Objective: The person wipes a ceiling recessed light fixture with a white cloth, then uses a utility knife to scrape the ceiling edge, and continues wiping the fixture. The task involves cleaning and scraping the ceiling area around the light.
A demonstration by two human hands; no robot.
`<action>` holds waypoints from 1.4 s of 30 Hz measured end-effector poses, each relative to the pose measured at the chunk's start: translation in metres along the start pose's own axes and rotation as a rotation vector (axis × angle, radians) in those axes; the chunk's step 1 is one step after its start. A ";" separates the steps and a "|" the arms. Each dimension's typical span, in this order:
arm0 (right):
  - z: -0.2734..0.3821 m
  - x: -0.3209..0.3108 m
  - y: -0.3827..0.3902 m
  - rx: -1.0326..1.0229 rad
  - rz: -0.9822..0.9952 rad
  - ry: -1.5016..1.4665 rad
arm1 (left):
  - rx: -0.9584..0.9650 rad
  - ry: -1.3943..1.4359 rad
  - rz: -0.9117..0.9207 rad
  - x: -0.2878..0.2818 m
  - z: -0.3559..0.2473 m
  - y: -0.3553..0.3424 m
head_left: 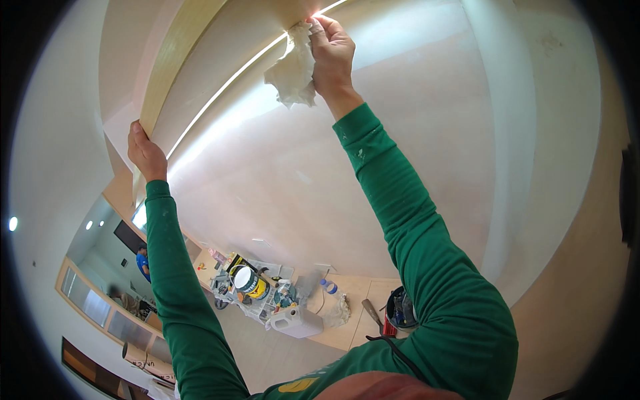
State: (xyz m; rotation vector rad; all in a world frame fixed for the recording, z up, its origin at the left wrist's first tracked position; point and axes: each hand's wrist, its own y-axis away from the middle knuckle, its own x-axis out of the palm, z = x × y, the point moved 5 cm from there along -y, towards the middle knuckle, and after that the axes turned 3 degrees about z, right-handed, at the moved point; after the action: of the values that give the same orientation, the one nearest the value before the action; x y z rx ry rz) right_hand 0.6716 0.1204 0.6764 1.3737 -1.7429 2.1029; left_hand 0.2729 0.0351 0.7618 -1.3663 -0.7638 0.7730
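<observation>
Overhead, my right hand (333, 57) is closed in a pinch right at a lit LED strip (230, 81). From that pinch hangs a crumpled, off-white, thin sheet (292, 70), cloth or paper, I cannot tell which. To the left, my left hand (147, 155) is closed at the lower visible end of a pale wooden board (175, 57), its fingers against the edge. Part of a pale strip shows below that hand; what it is stays unclear. Both arms are raised in green sleeves, with white specks on the right cuff.
Below, a cluttered surface holds a paint bucket (251, 283), a white jug (297, 323) and a blue-capped bottle (329, 287). A dark bucket of tools (402, 308) stands near a scraper (372, 313). Far left, a person in blue (143, 263) is beyond a wood-framed partition (93, 301).
</observation>
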 end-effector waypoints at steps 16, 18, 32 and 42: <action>0.007 -0.007 0.014 0.031 0.051 0.133 | -0.009 0.003 0.005 -0.001 0.004 -0.002; 0.025 -0.005 0.008 0.032 0.045 0.101 | -0.006 0.005 0.008 -0.002 0.002 -0.001; 0.144 -0.063 -0.057 -0.068 0.071 -0.261 | 0.010 -0.006 0.010 -0.005 -0.004 0.004; 0.153 -0.066 -0.067 0.090 0.274 -0.639 | 0.000 0.048 0.023 -0.001 0.003 -0.002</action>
State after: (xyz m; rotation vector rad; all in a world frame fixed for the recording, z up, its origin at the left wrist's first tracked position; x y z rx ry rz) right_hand 0.8360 0.0484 0.6744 2.1182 -2.1784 2.0188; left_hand 0.2702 0.0358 0.7640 -1.3907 -0.7118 0.7557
